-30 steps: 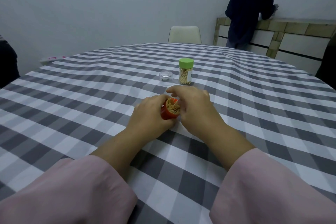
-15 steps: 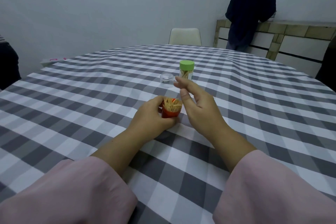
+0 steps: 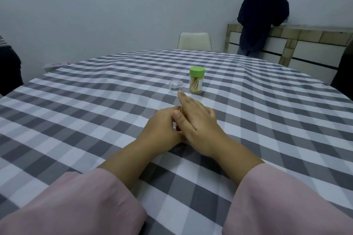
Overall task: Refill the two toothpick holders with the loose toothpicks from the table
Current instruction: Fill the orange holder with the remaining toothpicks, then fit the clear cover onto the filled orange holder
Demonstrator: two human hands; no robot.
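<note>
Well along, by the look of it. One holder done: green-lid jar upright on the cloth, capped, visibly packed with picks, standing well beyond the hands. Just left of it, apart from it, a clear cap, loose, most likely the second holder's lid, not yet fitted.

Second holder in hand, near the table's middle: only a sliver of red showing between the palms, plus a few pale pick tips at the top. Left hand wrapped round it, fingers curled about its side. Right hand laid over the top, fingers fairly straight and pointing away toward the clear cap, thumb lying across the left hand's knuckles; pressing or tamping the picks level, probably (grip under the palm hidden, so cannot tell more than that).

No loose picks visible anywhere on the cloth, though anything under the hands or sleeves hidden. So, as a judgement: filling near finished or finished. Left to do: settle the picks in the red holder, fetch the clear cap, close it, set it down beside the green one.

Elsewhere: pale chair at the far edge, a figure in dark clothes by a sideboard at right.
</note>
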